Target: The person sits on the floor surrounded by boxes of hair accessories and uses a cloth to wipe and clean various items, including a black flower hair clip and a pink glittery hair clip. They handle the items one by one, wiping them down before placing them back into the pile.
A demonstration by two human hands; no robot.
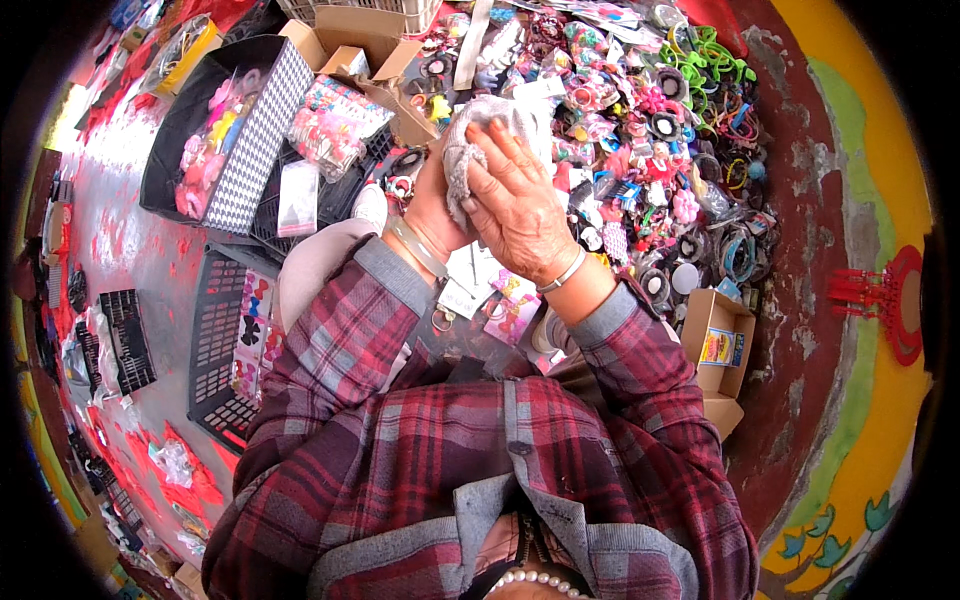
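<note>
A crumpled grey cloth (477,126) is pressed between my two hands, in front of my chest. My left hand (440,196) is on its left side, its fingers mostly hidden behind the cloth. My right hand (525,208) lies over the cloth from the right, fingers long and close together, palm turned in. Whether anything is wrapped inside the cloth I cannot tell. Below my hands are white cards (466,275) and a pink patterned card (513,308). Past my hands spreads a big pile of hair ties and small trinkets (640,150).
At the left stand a houndstooth-sided bin (262,130) of pink items, a black basket (215,345) and bagged pink pieces (330,128). An open cardboard box (385,62) is at the back. A small carton (718,345) stands at right, near a red plastic item (885,300).
</note>
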